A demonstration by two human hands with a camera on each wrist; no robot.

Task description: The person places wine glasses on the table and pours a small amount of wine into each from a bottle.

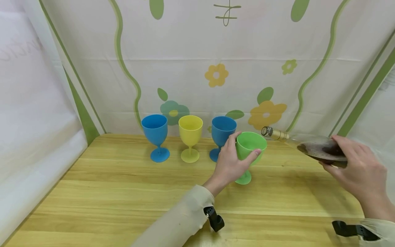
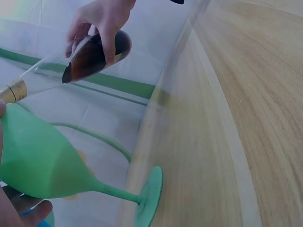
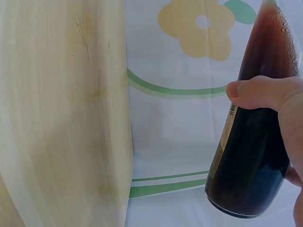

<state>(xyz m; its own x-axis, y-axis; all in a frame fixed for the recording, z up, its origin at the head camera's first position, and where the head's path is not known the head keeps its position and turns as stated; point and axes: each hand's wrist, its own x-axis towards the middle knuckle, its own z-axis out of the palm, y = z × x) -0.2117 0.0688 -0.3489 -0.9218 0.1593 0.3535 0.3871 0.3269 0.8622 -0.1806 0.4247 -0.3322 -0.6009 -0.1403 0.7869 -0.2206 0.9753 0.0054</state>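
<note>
My left hand (image 1: 231, 161) grips the bowl of a green plastic goblet (image 1: 251, 145), its thumb across the near side and its fingers behind. The goblet leans a little to the right; whether its foot touches the table I cannot tell. On the right, my right hand (image 1: 361, 168) holds a clear glass bottle (image 1: 322, 149) of dark brown liquid around its lower body. The bottle lies nearly level, with its gold-banded neck (image 2: 18, 90) toward the goblet and its mouth just beside the rim. In the right wrist view the thumb presses on the bottle's side (image 3: 248, 151).
Left of the green goblet stand a blue goblet (image 1: 223, 127), partly behind my left hand, a yellow goblet (image 1: 190, 132) and another blue goblet (image 1: 155, 130), all upright. They stand on a wooden table (image 1: 123, 195) near its back edge, before a flower-printed cloth (image 1: 172, 75).
</note>
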